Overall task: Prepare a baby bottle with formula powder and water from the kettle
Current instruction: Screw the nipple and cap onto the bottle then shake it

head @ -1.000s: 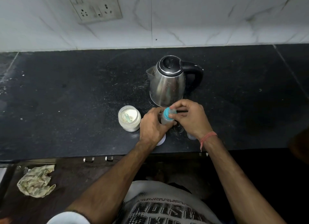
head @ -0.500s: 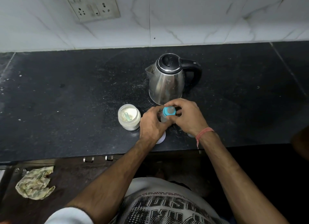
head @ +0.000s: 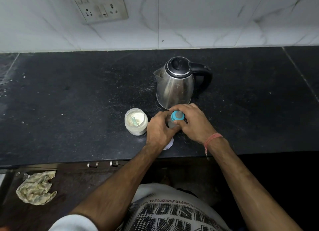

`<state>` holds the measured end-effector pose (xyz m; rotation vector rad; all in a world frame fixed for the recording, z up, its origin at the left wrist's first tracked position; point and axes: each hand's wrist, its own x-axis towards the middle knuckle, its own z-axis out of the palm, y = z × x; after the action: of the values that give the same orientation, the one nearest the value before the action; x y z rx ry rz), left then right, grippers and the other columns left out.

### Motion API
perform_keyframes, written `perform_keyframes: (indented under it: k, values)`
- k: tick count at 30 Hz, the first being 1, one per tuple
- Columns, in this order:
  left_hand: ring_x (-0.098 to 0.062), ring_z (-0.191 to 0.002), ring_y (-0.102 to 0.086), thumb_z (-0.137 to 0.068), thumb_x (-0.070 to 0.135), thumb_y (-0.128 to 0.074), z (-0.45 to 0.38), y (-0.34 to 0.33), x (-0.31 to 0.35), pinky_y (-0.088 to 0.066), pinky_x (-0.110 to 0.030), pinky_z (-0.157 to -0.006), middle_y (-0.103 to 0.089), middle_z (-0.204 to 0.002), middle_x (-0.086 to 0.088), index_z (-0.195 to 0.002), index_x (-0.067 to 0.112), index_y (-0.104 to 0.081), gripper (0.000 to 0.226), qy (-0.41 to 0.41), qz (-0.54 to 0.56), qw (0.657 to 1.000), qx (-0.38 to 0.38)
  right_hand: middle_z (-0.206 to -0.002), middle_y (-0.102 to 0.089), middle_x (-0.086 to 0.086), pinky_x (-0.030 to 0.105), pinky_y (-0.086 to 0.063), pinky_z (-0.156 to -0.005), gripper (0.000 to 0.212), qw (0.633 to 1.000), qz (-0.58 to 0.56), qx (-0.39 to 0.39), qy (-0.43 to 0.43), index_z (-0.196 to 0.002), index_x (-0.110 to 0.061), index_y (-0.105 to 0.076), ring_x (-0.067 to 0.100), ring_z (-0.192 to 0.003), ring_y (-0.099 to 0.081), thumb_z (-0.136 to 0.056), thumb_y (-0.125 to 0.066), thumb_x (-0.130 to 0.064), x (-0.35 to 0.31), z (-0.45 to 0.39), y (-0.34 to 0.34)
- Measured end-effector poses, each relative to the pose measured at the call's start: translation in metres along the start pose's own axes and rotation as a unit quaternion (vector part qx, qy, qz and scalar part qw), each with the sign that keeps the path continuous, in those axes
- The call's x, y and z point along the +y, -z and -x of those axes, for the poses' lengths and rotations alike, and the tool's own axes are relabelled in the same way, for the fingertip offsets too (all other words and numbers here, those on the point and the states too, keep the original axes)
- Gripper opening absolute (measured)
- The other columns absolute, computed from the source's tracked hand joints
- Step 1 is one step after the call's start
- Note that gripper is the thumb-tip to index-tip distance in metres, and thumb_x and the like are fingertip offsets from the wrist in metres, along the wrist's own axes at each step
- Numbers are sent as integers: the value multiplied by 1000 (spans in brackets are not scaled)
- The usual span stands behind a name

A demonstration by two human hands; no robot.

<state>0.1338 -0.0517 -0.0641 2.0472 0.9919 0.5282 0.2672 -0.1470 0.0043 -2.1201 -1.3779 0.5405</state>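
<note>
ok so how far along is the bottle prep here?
Early or closing, can't tell. In hand: left hand grips the bottle, right hand is on its blue cap. The powder jar stands open with its scoop inside; the kettle sits lid-closed. Bottle contents are hidden.

On the black counter (head: 69, 96), the left hand (head: 159, 129) grips the baby bottle (head: 172, 123) while the right hand (head: 193, 122) closes on its blue cap (head: 177, 117). The steel kettle (head: 176, 85) stands at twelve o'clock of them, the open formula jar (head: 136, 122) at nine.
</note>
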Motion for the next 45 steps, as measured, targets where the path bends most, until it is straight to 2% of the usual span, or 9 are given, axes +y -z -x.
perform_keyframes:
  k: [5,8,12,17,24,30,37,40,45]
  values:
    - [-6,-91,-69,-74,77,-70,1,-1,-2,-55,-28,-79,-74,-103,12,-124,28,-80,71,-2,10,1000,0,-126,-55,-25,22,-37,-111,59,999,-17,-44,0,-144,-30,-65,8,-132,-49,-95,-76,0,-8,0,12]
    - [-7,-89,-68,-73,75,-69,1,-1,-2,-52,-28,-76,-73,-100,11,-122,27,-80,69,-2,7,1000,-1,-128,-56,-13,21,-37,-104,58,997,12,-82,-2,-144,-32,-64,9,-127,-50,-97,-76,-2,-13,-5,19]
    - [-8,-87,-66,-72,72,-64,0,-1,-2,-55,-32,-75,-71,-99,11,-119,26,-79,68,9,-3,1000,-3,-127,-69,-5,28,-40,-100,34,992,93,-84,-7,-132,-27,-69,18,-124,-53,-99,-79,-24,-15,-14,14]
    - [-11,-96,-69,-78,69,-67,0,-1,-5,-60,-39,-83,-74,-109,10,-124,28,-80,63,-11,2,1000,-11,-120,-69,-5,38,-53,-97,39,989,138,-3,-55,-123,-28,-68,18,-117,-60,-93,-84,-48,-21,-12,4]
    - [-11,-89,-67,-77,67,-67,1,-1,-4,-56,-34,-77,-71,-100,10,-118,25,-80,60,-8,9,1000,-7,-121,-67,-5,37,-51,-98,35,987,147,-39,-44,-122,-27,-72,21,-119,-55,-89,-84,-23,-32,-12,8]
    - [-11,-96,-71,-73,64,-64,5,1,-1,-60,-36,-85,-76,-108,10,-123,28,-81,64,10,32,999,-9,-116,-69,3,45,-58,-91,38,977,193,11,-93,-115,-21,-67,30,-107,-69,-89,-84,-42,-43,-17,1]
    - [-14,-94,-69,-86,28,-82,2,5,-1,-60,-43,-84,-74,-104,8,-115,25,-81,30,14,-6,1000,-24,-111,-67,-4,41,-56,-85,27,975,209,35,-70,-111,-25,-66,27,-103,-69,-91,-83,-30,-51,-10,-6]
    - [-14,-87,-67,-85,28,-85,0,1,-4,-59,-42,-77,-70,-97,8,-103,23,-77,20,12,-12,1000,-15,-113,-69,-6,38,-49,-84,18,972,225,25,-65,-107,-28,-71,23,-110,-64,-93,-80,-22,-54,-11,-6]
    - [-14,-85,-67,-85,29,-86,-1,-2,-9,-60,-43,-76,-70,-95,7,-99,23,-75,19,9,-13,1000,-14,-118,-64,-2,37,-54,-86,17,969,240,5,-64,-110,-28,-74,24,-116,-58,-95,-80,-24,-52,-14,-12]
